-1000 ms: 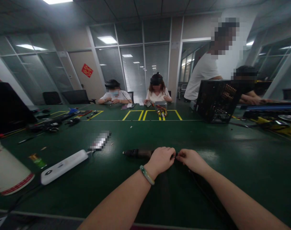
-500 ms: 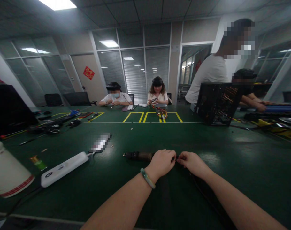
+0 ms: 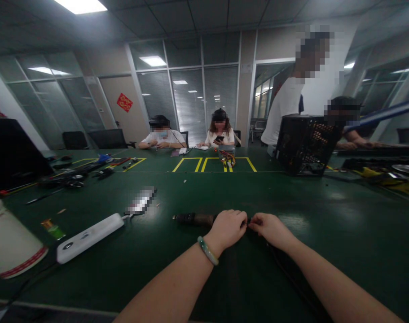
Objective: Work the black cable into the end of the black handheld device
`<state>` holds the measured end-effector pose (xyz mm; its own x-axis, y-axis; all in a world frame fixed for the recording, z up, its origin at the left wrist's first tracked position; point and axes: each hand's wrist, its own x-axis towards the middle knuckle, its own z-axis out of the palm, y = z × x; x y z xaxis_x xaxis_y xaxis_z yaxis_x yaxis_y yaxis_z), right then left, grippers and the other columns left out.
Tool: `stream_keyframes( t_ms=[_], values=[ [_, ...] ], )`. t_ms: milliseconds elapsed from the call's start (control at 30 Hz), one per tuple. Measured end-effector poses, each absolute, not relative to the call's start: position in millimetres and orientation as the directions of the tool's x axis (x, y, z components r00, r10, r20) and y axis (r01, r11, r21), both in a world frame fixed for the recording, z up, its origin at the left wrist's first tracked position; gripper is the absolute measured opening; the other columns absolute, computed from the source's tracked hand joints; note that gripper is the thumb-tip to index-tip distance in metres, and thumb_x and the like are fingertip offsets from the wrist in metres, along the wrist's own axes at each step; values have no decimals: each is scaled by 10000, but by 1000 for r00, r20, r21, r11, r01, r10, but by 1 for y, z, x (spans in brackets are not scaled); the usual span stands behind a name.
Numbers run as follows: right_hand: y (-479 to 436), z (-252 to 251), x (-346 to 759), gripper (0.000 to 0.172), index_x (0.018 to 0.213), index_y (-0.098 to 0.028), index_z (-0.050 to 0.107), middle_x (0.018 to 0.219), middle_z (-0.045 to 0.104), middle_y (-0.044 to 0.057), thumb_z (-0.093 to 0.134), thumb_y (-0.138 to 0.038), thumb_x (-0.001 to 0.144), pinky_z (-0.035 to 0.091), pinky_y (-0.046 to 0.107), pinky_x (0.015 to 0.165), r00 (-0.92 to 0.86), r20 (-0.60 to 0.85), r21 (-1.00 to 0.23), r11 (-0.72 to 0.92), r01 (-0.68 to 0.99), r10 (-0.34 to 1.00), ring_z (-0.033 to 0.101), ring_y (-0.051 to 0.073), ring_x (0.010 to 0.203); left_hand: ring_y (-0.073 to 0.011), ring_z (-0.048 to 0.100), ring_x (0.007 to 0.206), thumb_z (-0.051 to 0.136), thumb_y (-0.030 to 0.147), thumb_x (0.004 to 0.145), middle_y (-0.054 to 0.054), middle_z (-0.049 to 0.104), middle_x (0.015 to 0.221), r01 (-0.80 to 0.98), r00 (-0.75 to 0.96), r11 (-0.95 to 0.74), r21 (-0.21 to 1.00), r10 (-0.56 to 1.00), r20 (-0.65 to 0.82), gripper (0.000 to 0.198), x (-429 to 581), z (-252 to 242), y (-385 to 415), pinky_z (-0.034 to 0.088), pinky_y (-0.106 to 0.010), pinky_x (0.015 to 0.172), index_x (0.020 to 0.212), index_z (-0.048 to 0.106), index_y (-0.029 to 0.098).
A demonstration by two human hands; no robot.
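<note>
A dark, pen-shaped electric screwdriver (image 3: 194, 219) lies on the green tabletop with its narrow tip to the left. My left hand (image 3: 228, 228), with a green bracelet at the wrist, is wrapped over its rear part and hides much of it. Close against those fingertips, my right hand (image 3: 266, 226) pinches the end of a black cable (image 3: 281, 264) at the tool's rear. From there the cable trails down to the right, under my forearm. My fingers cover the joint between cable and tool, so I cannot tell whether they are connected.
To my left are a white power strip (image 3: 90, 237), a phone (image 3: 142, 200), a small green bottle (image 3: 54, 229) and a pale container (image 3: 12, 242). A black computer case (image 3: 307, 146) stands at the far right. Several people are around the table.
My hands and the tool have barely moved. Behind the computer case, the standing person has shifted left and a long blue bar is now raised. A seated person opposite holds a dark device differently.
</note>
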<state>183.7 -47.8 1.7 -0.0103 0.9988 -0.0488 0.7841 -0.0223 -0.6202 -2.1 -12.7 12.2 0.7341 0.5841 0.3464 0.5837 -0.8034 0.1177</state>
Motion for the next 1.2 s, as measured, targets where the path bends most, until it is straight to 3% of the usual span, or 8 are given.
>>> stream_keyframes(
  t_ms=[567,1200],
  values=[
    [-48,1,183,241,918,-185,663,698,660,20,528,-379,873,382,191,420,18,-121,-637,-92,766,992,581,125,517,-171,576,889,524,249,894,-14,626,922,614,733,-781,117,618,283,55,-2,20,-18,421,-308,795,915,555,208],
    [-48,2,184,188,861,-191,673,725,682,12,553,-335,850,403,203,479,-14,-58,-640,-27,768,998,616,135,585,-180,573,891,534,277,889,-16,624,921,612,733,-782,116,616,288,76,-2,19,-17,427,-311,799,922,559,213]
  ],
)
